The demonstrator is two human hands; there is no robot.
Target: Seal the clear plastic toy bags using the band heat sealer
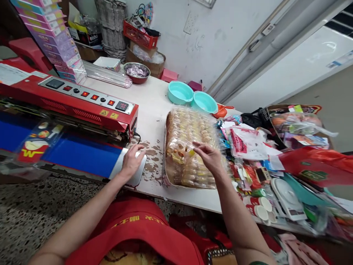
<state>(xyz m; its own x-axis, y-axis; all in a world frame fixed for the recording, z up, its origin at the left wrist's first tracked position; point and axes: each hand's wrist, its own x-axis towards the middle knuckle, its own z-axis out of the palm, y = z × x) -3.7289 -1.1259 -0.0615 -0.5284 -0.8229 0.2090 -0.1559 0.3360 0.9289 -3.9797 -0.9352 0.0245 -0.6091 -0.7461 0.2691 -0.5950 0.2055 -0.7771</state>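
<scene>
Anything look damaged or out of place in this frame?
Yes: blotchy brown patches mar the white tabletop between the red machine and the clear packets. The surface looks worn or peeled, though they might be stains.

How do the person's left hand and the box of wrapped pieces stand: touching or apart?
Apart: the head view shows a strip of patchy tabletop between the left hand and the box.
</scene>
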